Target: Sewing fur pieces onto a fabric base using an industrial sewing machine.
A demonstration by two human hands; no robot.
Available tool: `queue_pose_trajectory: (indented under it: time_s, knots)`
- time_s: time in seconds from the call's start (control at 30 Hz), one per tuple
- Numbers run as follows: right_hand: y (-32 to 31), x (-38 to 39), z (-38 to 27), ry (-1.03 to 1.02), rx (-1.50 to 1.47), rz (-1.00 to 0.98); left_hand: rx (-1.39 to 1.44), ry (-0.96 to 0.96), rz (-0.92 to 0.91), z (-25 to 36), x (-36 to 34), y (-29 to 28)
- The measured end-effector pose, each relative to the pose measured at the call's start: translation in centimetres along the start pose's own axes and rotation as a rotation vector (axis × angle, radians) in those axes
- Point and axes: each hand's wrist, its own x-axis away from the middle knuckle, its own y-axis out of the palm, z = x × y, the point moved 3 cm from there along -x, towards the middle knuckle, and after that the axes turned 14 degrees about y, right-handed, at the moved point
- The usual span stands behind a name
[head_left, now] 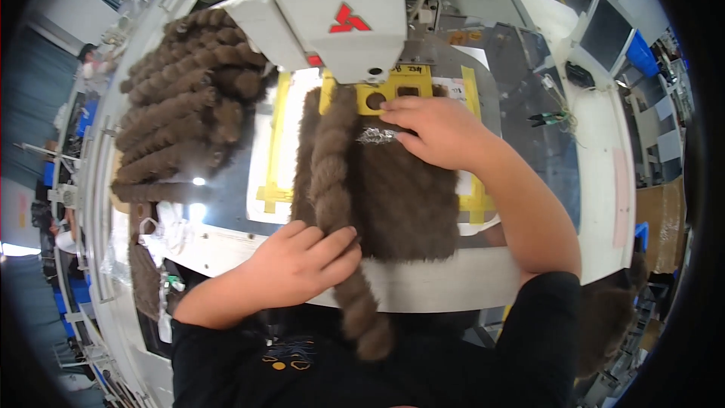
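A long, ringed brown plush tail (331,174) lies lengthwise over a flat piece of brown plush fabric (411,200). Its top end meets a yellow plate (365,103) with cut-out holes, and its lower end hangs past the table's front edge. My left hand (306,261) has its fingers curled round the lower part of the tail. Stretched out at the plate's lower edge, my right hand (434,130) rests its fingertips there and grips nothing visible. Beside its thumb, a crinkled silvery strip (375,135) lies on the fabric.
A white sewing machine head (340,15) overhangs the plate. Yellow tape (474,151) edges the work area. To the left, several more plush tails (181,106) are piled up. Thread and clear plastic (162,234) hang near the left edge; a screen (604,34) stands far right.
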Motion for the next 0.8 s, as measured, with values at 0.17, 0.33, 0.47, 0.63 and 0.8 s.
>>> queue_pose_trajectory:
  time_s: [0.17, 0.33, 0.47, 0.63, 0.8]
  knots:
    - [0.4, 0.1, 0.0, 0.007, -0.008, -0.028, 0.241, -0.477, 0.541, -0.8, 8.3, -2.3]
    - [1.2, -0.3, -0.9, -0.025, -0.019, 0.007, 0.467, -0.580, 1.071, -0.8, 14.0, -2.4]
    - [0.7, -0.1, -3.8, 0.025, -0.080, 0.017, 0.487, -0.798, 1.258, -0.4, 16.0, 0.3]
    - [1.4, 1.7, -11.6, -0.093, -0.438, -0.241, 0.156, -0.878, 0.922, 0.7, 14.6, -0.4]
    - [6.5, 3.7, -15.7, 0.298, -0.890, -0.792, 0.202, -0.368, 0.976, 1.5, 10.9, -3.3]
